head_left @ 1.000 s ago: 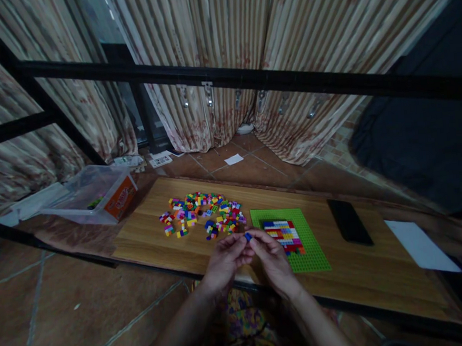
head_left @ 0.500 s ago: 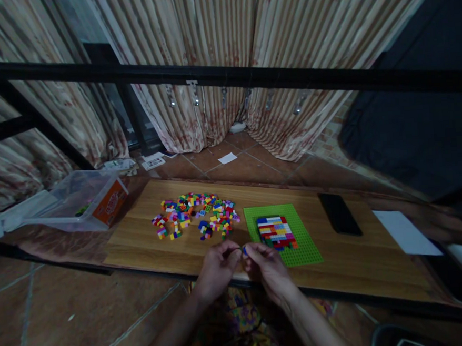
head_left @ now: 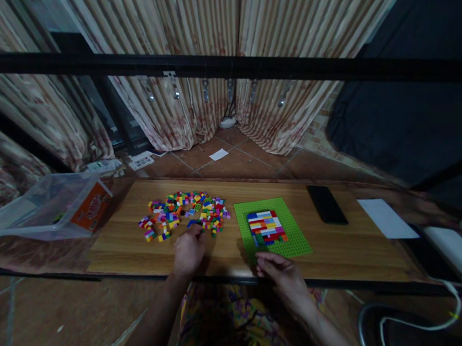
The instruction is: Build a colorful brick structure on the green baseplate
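My left hand [head_left: 189, 249] is at the near edge of a loose pile of small toy bricks [head_left: 185, 199], fingers curled down. Its fingertips meet some dark blue bricks [head_left: 195, 223]; whether one is gripped is hidden. My right hand [head_left: 279, 273] hovers by the table's front edge, thumb and fingers pinched together, and anything between them is too small and dark to make out. Just beyond it lies a green studded baseplate [head_left: 294, 237]. A block of bricks in red, white, blue and yellow rows [head_left: 266, 226] sits on that plate, with a ragged near edge.
A black phone [head_left: 327, 204] and a white sheet [head_left: 386, 218] lie right of the baseplate on the wooden table [head_left: 117, 239]. At the left stands a clear plastic box [head_left: 59, 201] with an orange label. A dark rail [head_left: 207, 64] crosses beyond the table, before striped curtains.
My hands were together over the front edge with a small blue brick between them. They have parted: the left reached forward and left to the pile, the right stayed low near the baseplate.
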A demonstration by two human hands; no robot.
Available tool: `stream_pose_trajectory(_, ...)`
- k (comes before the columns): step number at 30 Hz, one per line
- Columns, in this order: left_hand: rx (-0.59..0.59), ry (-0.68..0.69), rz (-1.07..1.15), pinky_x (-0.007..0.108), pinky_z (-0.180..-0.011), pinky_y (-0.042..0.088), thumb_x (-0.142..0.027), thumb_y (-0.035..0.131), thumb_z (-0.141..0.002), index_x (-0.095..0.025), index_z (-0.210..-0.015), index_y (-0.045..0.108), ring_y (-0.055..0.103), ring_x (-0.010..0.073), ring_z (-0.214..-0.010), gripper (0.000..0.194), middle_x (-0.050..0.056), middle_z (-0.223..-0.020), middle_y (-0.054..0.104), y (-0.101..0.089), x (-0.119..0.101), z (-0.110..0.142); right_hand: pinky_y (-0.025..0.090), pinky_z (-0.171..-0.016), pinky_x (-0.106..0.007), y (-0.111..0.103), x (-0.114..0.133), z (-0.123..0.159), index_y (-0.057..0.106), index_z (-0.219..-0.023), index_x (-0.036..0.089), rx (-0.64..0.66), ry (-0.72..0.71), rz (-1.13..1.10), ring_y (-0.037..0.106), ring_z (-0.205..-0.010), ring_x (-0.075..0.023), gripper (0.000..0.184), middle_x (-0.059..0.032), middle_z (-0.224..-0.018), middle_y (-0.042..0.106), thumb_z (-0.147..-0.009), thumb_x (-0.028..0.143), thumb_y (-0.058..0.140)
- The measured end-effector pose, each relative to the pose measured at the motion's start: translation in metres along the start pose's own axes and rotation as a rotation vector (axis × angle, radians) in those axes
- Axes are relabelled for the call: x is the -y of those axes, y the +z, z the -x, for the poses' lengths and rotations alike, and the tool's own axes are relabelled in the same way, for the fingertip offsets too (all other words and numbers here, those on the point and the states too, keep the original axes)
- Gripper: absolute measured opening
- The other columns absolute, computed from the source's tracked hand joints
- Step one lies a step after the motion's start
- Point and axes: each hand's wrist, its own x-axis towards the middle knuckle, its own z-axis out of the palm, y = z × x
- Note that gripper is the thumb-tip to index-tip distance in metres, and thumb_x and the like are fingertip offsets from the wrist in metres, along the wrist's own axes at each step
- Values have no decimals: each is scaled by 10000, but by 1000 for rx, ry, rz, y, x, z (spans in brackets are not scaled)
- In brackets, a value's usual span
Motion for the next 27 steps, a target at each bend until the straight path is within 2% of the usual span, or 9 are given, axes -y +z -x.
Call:
stream_pose_trajectory(3,-29,-11,45,272,-772,480,-242,514,-814,-206,-971,653,678,216,-889,213,52,-934,729,0,1,0,506,-690,-289,-7,1,-2,742,-883,195,-26,2,-23,647,-668,-152,378,-26,-714,714,-599,438,802)
stream_pose_trajectory(7,-48,11,234,276,-784,493,-257,510,-813,-189,-983,648,674,194,-845,229,55,-942,719,1,-3,11,511,-719,-322,-13,0,-7,736,-922,203,-53,-70,42,657,-721,-177,350,-35,-783,724,-641,408,774)
stream_pose_trajectory(9,18,43,391,264,-770,496,-291,511,-817,-191,-944,651,666,177,-828,214,43,-922,713,5,-13,22,510,-758,-340,-12,0,-8,737,-898,208,-96,-171,114,656,-778,-191,307,-40,-838,728,-644,378,768)
stream_pose_trajectory(11,154,43,558,247,-711,497,-320,526,-809,-190,-913,653,654,163,-773,209,25,-837,702,11,-27,35,503,-810,-357,-10,0,-9,731,-898,210,-140,-297,189,651,-850,-201,270,-50,-914,724,-671,356,746)
stream_pose_trajectory(15,444,-126,894,204,-544,439,-379,544,-793,-157,-825,639,574,111,-577,244,-1,-669,628,24,-60,53,501,-827,-342,-3,1,-6,697,-997,220,-140,-513,379,635,-894,-184,244,-54,-991,699,-776,317,659)
stream_pose_trajectory(17,541,-206,994,190,-497,400,-413,572,-770,-153,-798,624,527,87,-520,267,-17,-641,598,27,-74,56,500,-829,-327,-1,0,-5,675,-1042,234,-123,-591,471,631,-906,-174,242,-47,-1004,690,-812,288,626)
stream_pose_trajectory(20,608,-240,1086,188,-471,364,-430,621,-727,-149,-767,618,472,71,-474,284,-36,-576,551,29,-85,56,498,-839,-323,0,-3,-5,649,-1087,245,-120,-682,574,630,-919,-169,253,-41,-1008,683,-840,253,591)
stream_pose_trajectory(23,624,-265,1147,190,-482,371,-387,649,-705,-149,-760,626,477,74,-488,245,-37,-568,548,29,-90,53,500,-851,-326,1,-7,-8,636,-1102,241,-114,-739,619,624,-951,-175,258,-47,-1023,675,-854,232,567)
stream_pose_trajectory(27,603,-304,1108,184,-473,386,-282,635,-711,-149,-745,630,495,77,-488,138,-31,-560,562,32,-91,48,504,-858,-328,0,-11,-10,625,-1120,235,-83,-730,652,627,-972,-181,271,-55,-1050,671,-857,234,558)
